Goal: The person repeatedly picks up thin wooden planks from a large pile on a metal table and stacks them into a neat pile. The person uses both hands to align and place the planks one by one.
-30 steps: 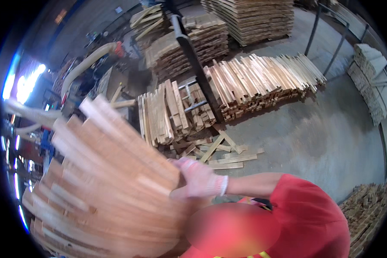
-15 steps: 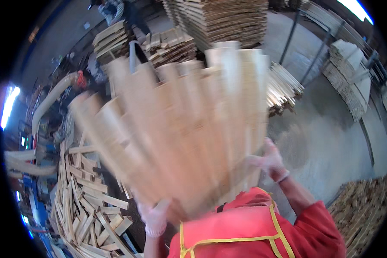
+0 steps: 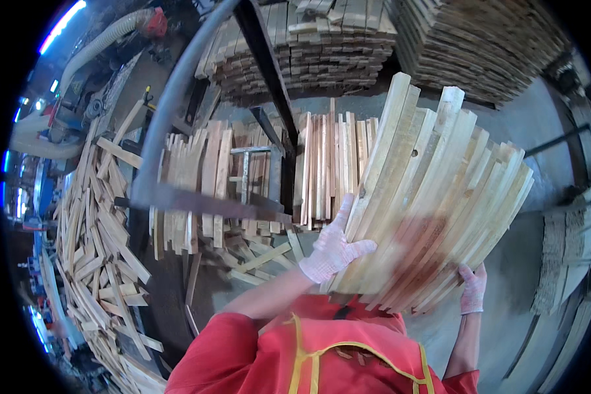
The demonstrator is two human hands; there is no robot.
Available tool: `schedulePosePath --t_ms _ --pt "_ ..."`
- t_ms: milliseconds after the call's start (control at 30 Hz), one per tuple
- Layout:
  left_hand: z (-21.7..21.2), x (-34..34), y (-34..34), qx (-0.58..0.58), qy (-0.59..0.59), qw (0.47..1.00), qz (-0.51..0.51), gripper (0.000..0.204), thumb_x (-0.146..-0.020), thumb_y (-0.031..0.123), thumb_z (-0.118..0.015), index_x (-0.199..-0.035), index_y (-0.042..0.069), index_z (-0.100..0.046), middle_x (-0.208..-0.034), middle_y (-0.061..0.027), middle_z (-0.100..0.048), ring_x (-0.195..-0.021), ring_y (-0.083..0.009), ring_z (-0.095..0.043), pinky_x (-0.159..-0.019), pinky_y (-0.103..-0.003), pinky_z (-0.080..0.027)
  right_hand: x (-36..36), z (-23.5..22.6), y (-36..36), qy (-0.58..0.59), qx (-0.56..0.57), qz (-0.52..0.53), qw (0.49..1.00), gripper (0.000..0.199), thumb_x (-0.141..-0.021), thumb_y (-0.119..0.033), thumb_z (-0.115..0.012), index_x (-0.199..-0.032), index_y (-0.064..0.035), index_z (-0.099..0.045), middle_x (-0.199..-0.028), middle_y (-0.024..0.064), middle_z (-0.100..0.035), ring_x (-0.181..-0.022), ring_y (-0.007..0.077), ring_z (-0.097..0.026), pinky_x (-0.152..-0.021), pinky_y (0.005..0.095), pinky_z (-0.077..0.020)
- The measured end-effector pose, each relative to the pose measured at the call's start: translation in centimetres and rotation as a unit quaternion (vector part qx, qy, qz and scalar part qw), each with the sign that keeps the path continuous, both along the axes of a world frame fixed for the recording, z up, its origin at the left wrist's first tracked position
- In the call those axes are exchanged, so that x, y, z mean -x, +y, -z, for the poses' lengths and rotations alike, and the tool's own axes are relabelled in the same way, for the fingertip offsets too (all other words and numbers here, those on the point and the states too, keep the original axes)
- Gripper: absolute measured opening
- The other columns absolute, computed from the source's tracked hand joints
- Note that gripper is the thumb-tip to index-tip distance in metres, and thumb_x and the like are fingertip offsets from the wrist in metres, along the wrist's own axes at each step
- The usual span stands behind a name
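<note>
A wide bundle of pale wooden slats (image 3: 427, 190) is held tilted in front of my body, the slats side by side with uneven far ends. My left hand (image 3: 335, 253), in a whitish knit glove, grips the bundle's left edge with thumb and fingers spread along it. At the lower right edge, my gloved right hand (image 3: 473, 287) is closed round the side, its fingers partly hidden by the wood. Just left of the bundle, a row of upright-looking slats (image 3: 335, 164) lies in a dark metal rack (image 3: 285, 171).
A blurred metal bar (image 3: 171, 118) crosses close in front on the left. Loose slats (image 3: 98, 262) lie heaped at the left. Stacked boards (image 3: 302, 59) stand at the back, with a taller stack (image 3: 479, 46) to their right. Another pile (image 3: 565, 249) stands at the far right.
My view has swung so the metal rack and its slats now show on the left. The bundle has shifted to the right, still between both hands; my left hand now grips higher on its edge.
</note>
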State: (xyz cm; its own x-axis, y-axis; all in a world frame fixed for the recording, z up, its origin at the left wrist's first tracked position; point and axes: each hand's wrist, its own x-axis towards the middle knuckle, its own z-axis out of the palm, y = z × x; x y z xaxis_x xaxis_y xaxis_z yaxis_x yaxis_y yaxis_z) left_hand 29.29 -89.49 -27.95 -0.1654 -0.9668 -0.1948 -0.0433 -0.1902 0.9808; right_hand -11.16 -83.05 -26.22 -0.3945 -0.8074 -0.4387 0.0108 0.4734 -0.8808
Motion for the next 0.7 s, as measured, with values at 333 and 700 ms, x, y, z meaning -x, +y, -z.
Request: schedulePosePath --t_ms 333,700 --pt "14.5 -2.1 -16.7 -0.354 -0.44 0.825 0.027 0.076 -0.09 0.052 -0.075 -0.144 0.002 -0.054 -0.142 -0.0216 -0.06 -0.132 -0.0388 -0.059 -0.113 -0.047 -0.046 -3.0 22.7 -23.2 -0.147 -0.115 -0.283 0.941 0.064 -0.091 -0.009 -0.073 -0.149 0.0044 -0.052 -0.147 0.0175 -0.061 -0.131 0.0252 -0.061 -0.113 0.0374 -0.0474" --pt "14.0 -2.4 13.1 -0.276 -0.479 0.808 0.202 0.074 -0.091 0.048 -0.07 -0.15 0.005 -0.052 -0.138 -0.023 -0.063 -0.121 -0.042 -0.066 -0.101 -0.054 -0.054 1.1 25.8 -7.1 0.281 -0.281 -0.51 0.763 0.058 -0.084 -0.03 -0.071 -0.133 -0.0018 -0.066 -0.123 0.0295 -0.071 -0.118 0.0485 -0.067 -0.097 0.053 -0.0538"
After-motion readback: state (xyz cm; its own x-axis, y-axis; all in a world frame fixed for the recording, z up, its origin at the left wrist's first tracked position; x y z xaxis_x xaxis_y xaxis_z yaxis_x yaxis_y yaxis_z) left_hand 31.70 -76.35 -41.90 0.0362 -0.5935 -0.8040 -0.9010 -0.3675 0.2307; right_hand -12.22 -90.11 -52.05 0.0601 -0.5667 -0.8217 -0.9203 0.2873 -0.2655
